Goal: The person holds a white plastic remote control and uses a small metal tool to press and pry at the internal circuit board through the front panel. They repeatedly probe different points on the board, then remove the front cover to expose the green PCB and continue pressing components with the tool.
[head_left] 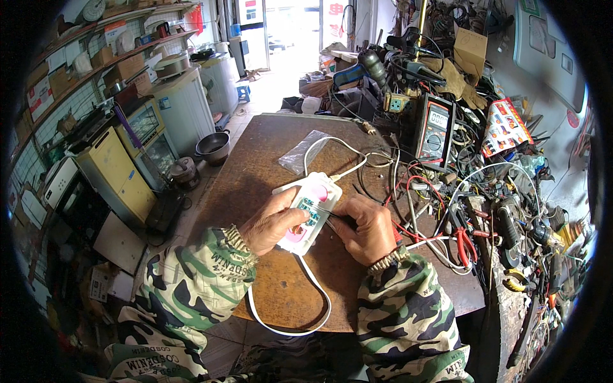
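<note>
Camouflage cloth sleeves (408, 306) with puckered cuffs (240, 241) fill the foreground. The left hand's grip (271, 225) clasps a white case (307, 246) over the middle of the surface (271, 287), thumb across its face; the right hand's grip (367, 228) is narrow, pinching a slim dark piece (336, 217) I can't identify. If that piece slips, it could, I reckon, gouge the green insert (312, 221) or prick the left thumb. The white cord (329, 302), looping by the near edge, might snag a cuff and tug. The case is smooth, round-cornered plastic; the brown surface looks scuffed, the clear bag (297, 154) crinkled.
</note>
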Demonstrator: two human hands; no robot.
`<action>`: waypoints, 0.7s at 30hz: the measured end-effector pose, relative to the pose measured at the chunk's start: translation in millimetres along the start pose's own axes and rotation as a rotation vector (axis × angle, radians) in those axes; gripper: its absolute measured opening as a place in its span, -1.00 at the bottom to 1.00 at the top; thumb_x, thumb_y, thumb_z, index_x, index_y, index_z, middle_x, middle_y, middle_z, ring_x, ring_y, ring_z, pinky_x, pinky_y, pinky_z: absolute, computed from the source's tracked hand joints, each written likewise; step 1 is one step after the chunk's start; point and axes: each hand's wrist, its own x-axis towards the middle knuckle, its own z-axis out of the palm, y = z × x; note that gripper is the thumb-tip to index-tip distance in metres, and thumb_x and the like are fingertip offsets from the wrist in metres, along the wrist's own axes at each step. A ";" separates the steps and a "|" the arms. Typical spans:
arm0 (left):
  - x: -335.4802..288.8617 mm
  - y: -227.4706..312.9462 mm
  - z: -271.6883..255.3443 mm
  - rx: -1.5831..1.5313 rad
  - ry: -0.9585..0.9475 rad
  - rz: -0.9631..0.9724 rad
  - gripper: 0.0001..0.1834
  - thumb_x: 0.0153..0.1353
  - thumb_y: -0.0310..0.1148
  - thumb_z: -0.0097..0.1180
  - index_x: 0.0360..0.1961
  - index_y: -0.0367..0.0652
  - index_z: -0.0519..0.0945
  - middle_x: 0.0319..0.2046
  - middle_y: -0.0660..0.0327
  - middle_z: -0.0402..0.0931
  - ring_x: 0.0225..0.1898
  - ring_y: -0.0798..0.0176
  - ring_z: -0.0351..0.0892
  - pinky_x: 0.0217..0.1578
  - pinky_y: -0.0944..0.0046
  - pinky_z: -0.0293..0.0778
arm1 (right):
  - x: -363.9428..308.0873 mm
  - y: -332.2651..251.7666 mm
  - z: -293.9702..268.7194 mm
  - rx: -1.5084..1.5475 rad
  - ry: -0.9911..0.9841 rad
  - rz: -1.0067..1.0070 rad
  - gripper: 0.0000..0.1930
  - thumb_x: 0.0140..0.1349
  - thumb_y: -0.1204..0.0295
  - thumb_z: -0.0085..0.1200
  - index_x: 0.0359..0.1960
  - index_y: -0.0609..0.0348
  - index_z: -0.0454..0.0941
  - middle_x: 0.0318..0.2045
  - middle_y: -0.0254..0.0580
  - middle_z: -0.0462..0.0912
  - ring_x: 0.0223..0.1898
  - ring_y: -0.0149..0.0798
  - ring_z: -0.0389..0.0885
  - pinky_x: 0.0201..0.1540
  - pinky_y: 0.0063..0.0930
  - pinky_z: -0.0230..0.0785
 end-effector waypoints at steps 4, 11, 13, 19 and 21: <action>0.3 -1.9 -3.8 -0.046 -0.016 -0.044 -0.42 0.28 -0.35 0.02 0.31 -0.26 0.28 -0.15 0.16 0.56 -0.30 0.29 0.66 -0.28 0.24 0.68 | -1.8 2.2 3.5 -0.065 0.013 -0.009 -0.80 0.08 0.63 0.22 -0.23 0.17 0.60 -0.36 -0.03 0.59 -0.29 0.14 0.63 -0.24 -0.15 0.49; 7.1 -4.2 -0.6 -0.124 -0.042 -0.034 -0.52 0.41 -0.22 -0.06 0.26 -0.24 0.33 -0.23 0.15 0.59 -0.37 0.25 0.68 -0.34 0.24 0.68 | -6.6 5.1 8.2 -0.117 0.093 0.002 -0.86 0.03 0.64 0.28 -0.38 0.21 0.59 -0.45 -0.11 0.56 -0.37 0.01 0.62 -0.33 -0.27 0.44; -3.0 1.1 -2.9 -0.118 0.028 -0.032 -0.54 0.43 -0.19 -0.08 0.24 -0.23 0.35 -0.25 0.14 0.60 -0.40 0.24 0.68 -0.37 0.23 0.68 | -1.6 1.0 16.9 -0.103 0.094 -0.022 -0.86 0.03 0.64 0.28 -0.39 0.21 0.57 -0.45 -0.11 0.56 -0.38 0.01 0.62 -0.34 -0.27 0.44; 1.9 -4.7 -2.0 -0.131 0.032 -0.026 -0.54 0.42 -0.17 -0.15 0.22 -0.23 0.37 -0.26 0.12 0.60 -0.41 0.22 0.68 -0.39 0.20 0.68 | -5.7 5.8 18.7 -0.146 0.125 -0.030 -0.85 0.03 0.64 0.28 -0.40 0.21 0.55 -0.45 -0.12 0.56 -0.39 0.01 0.63 -0.36 -0.28 0.46; 6.0 -10.5 -4.9 -0.174 0.021 -0.037 -0.52 0.40 -0.17 -0.18 0.22 -0.23 0.37 -0.26 0.11 0.60 -0.41 0.20 0.68 -0.39 0.19 0.69 | -5.6 1.8 14.7 -0.165 0.128 -0.022 -0.85 0.03 0.64 0.28 -0.40 0.21 0.55 -0.45 -0.12 0.56 -0.39 0.01 0.63 -0.36 -0.27 0.46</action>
